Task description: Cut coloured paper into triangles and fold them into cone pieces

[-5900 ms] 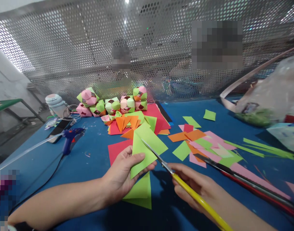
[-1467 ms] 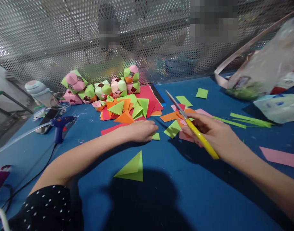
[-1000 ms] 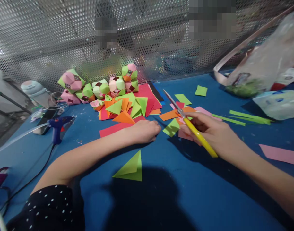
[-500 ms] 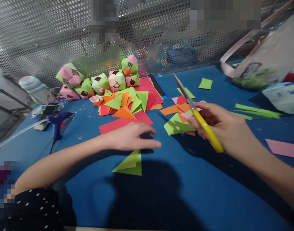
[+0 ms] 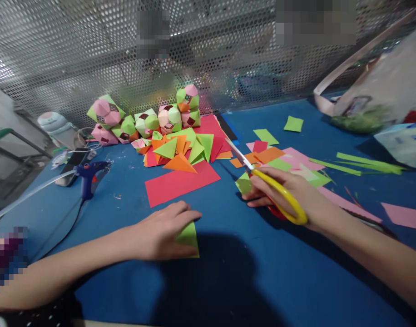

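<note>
Your left hand [image 5: 167,231]: palm down at the near part of the blue table [image 5: 313,254], fingers over a piece of green paper [image 5: 189,235], thumb along its near edge; you touch it, but whether finger and thumb pinch it cannot be told. The paper lies at table level, mostly covered by you.

Your right hand [image 5: 298,186]: closed round the handles, one yellow, one red, of a pair of scissors [image 5: 248,164]; blades aimed away from you and leftward, looking near together. The scissors are held above the near left edge of the loose scraps [image 5: 271,156], in green, orange, pink and red.

Between your hands and beyond: one red sheet [image 5: 182,185], flat, its far edge under an orange folded piece [image 5: 179,163].

Behind it: a heap of folded green and orange pieces on red sheets; then a row of paper balls [image 5: 146,122], pink and green, some stacked, before a perforated metal screen [image 5: 221,63].

To your left: blue glue gun [image 5: 87,179], corded; phone [image 5: 70,168]; pale bottle [image 5: 56,129].

To your right: green strips [image 5: 368,162]; pink strip [image 5: 407,216]; clear plastic bag [image 5: 388,86].
</note>
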{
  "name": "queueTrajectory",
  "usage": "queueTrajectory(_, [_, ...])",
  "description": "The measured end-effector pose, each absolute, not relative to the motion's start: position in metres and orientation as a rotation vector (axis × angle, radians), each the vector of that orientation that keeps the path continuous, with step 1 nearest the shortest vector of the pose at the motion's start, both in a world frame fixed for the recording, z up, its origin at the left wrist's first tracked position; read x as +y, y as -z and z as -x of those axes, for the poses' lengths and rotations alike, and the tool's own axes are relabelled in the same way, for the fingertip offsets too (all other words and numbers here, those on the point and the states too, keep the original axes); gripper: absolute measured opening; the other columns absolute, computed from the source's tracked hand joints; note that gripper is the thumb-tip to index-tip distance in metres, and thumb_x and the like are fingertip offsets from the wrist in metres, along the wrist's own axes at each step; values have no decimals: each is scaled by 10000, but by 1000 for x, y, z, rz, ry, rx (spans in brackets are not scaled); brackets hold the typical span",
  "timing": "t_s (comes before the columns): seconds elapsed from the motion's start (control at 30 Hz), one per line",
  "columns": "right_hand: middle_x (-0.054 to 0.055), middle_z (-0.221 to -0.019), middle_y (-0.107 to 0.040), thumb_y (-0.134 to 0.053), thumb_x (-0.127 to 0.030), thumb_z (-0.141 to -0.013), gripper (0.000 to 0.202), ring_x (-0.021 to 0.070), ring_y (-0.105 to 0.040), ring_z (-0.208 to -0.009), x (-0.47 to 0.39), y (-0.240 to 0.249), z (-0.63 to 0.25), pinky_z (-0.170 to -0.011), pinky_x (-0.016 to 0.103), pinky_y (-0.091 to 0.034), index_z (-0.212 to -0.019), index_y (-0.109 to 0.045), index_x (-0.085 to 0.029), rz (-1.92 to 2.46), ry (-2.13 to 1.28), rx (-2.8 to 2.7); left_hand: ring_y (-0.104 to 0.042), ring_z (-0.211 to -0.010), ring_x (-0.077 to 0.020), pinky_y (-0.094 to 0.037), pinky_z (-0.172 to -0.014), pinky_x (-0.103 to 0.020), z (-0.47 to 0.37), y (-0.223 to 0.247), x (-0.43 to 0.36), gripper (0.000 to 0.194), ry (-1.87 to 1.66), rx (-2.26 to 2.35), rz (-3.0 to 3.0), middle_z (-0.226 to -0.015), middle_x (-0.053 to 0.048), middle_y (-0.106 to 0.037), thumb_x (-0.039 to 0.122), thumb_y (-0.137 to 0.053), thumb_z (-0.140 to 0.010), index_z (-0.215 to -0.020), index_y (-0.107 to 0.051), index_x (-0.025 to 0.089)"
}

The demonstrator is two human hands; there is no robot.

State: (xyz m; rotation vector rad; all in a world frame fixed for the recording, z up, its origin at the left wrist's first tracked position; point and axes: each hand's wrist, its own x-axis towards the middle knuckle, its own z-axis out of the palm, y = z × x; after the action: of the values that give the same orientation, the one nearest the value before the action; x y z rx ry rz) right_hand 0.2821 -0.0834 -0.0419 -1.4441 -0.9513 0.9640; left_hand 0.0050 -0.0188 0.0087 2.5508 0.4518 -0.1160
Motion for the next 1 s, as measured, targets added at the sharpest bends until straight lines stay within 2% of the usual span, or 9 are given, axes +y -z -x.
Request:
queueTrajectory(0.1, [-5, -717, -641, -768, -433, -655, 360, 198, -685, -654, -78, 50, -296, -646, 369, -605, -902, -598, -233, 1403, -946, -832, -467, -1133, -272, -455, -907, -405, -4, -15, -24, 573, 259, 390, -2618, -1290, -135, -452, 310, -642, -777, -1306, -439, 225])
queueTrajectory(0.27, [-11, -814, -663, -777, -382, -656, 413, 193, -686, -717, -78, 50, -309, -627, 325, -598, -1006, -580, -287, 1330, -787, -817, -434, -1172, -315, -455, -910, -451, -6, -17, -31, 404, 405, 436, -2691, -1406, -128, -334, 278, -645, -722, -1111, -558, 212])
queueTrajectory(0.4, [-26, -735, -612, -769, -434, -657, 345, 175, -675, -671, -80, 36, -294, -609, 301, -592, -893, -593, -254, 1307, -801, -788, -459, -1145, -261, -470, -901, -373, -6, -12, -32, 238, 385, 464, -2670, -1352, -116, -377, 157, -560, -736, -970, -525, 181])
queueTrajectory(0.5, [-13, -701, -605, -736, -504, -675, 347, 178, -675, -701, -77, 29, -284, -733, 349, -589, -784, -590, -209, 1236, -1000, -766, -505, -1066, -198, -478, -858, -299, -7, -9, -27, 288, 316, 467, -2664, -1263, -112, -428, 20, -447, -728, -964, -496, 178])
queueTrajectory(0.57, [-12, -711, -613, -747, -511, -656, 374, 185, -677, -725, -73, 29, -282, -745, 363, -587, -803, -589, -206, 1228, -1051, -736, -529, -999, -171, -481, -833, -273, -10, -9, -20, 317, 236, 451, -2653, -1194, -108, -455, -1, -417, -738, -988, -498, 176])
queueTrajectory(0.67, [-13, -778, -635, -792, -476, -607, 482, 192, -675, -759, -68, 36, -289, -619, 311, -587, -970, -578, -242, 1305, -875, -762, -527, -983, -160, -465, -875, -281, -23, -17, -1, 333, 3, 470, -2658, -1092, -87, -487, -6, -386, -752, -993, -523, 179])
queueTrajectory(0.73, [-5, -827, -643, -780, -481, -625, 528, 189, -672, -776, -67, 40, -294, -570, 281, -574, -1050, -557, -260, 1338, -807, -786, -528, -984, -167, -462, -880, -303, -37, -25, 18, 309, -218, 537, -2700, -1046, -77, -505, -9, -395, -724, -921, -549, 173])
queueTrajectory(0.83, [-6, -832, -625, -751, -504, -657, 502, 178, -672, -758, -69, 42, -296, -583, 279, -572, -1040, -555, -246, 1341, -815, -742, -533, -973, -175, -441, -925, -347, -64, -35, 55, 265, -582, 727, -2750, -983, -72, -532, 20, -419, -737, -905, -576, 152])
queueTrajectory(1.0, [-4, -799, -615, -771, -478, -639, 518, 199, -675, -767, -73, 37, -289, -488, 238, -534, -1047, -550, -247, 1390, -853, -747, -492, -1117, -209, -430, -955, -360, -93, -31, 112, 277, -845, 916, -2757, -1160, -129, -503, 80, -466, -787, -1042, -565, 121])
